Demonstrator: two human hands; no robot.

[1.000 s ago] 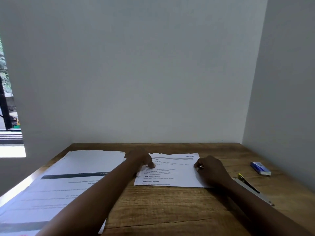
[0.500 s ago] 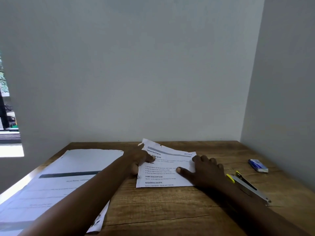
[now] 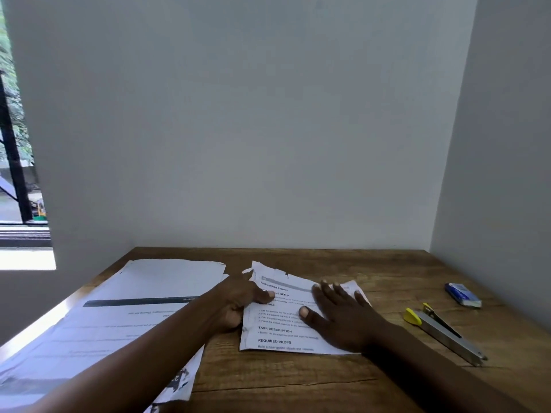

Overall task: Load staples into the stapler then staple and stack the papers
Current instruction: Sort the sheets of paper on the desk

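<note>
Dim room, daylight from one side, soft wide-angle picture.

I see the only strong light entering through the window (image 3: 21, 162) at the far left, where the sill is blown out to plain white. The wall (image 3: 268, 114) right of the window reads flat grey and darkens toward the corner. On the wooden table (image 3: 298, 380), below and right of the window, soft shadows fall rightward. Print on the small sheet (image 3: 283, 332) is only partly legible; the papers (image 3: 98, 332) nearest the window look smeared, perhaps from lens stretch.
</note>
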